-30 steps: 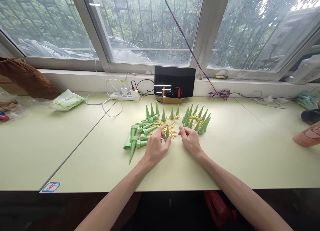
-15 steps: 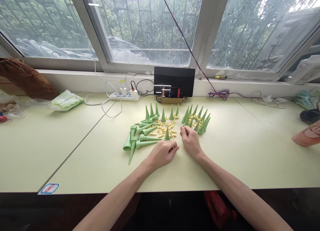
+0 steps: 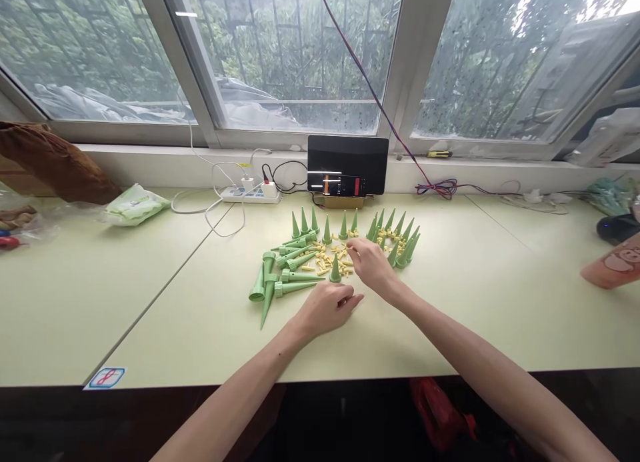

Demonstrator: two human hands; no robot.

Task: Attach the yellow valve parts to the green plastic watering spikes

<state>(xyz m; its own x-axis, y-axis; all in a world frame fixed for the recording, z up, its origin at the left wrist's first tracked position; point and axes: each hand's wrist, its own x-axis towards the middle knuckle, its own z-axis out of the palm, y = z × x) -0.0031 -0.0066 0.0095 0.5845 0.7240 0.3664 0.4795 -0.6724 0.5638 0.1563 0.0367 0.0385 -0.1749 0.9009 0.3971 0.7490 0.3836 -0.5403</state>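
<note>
My left hand [image 3: 331, 307] rests on the table with its fingers curled under the palm; whatever they hold, if anything, is hidden. Just beyond its knuckles stands a green cone-shaped plastic spike [image 3: 335, 271]. My right hand [image 3: 373, 265] reaches over the right edge of a pile of small yellow plastic pieces [image 3: 327, 261], its fingertips drawn together. I cannot make out what is between them. Left of the pile lie several long green spikes [image 3: 300, 287] with ridged caps. Beside my right hand several green spikes [image 3: 406, 249] stand upright around more yellow pieces.
More green spikes [image 3: 303, 221] stand behind the pile. A phone [image 3: 344, 185] leans against a black screen [image 3: 350, 154] by the window. A power strip [image 3: 250, 194] with cables stands left of it. A packet of wipes [image 3: 135, 205] and a pink cup [image 3: 613, 262] lie farther out.
My right hand has moved left and away from me, onto the edge of the yellow pieces. My left hand stays nearly in place, its thumb slightly more stretched out.
</note>
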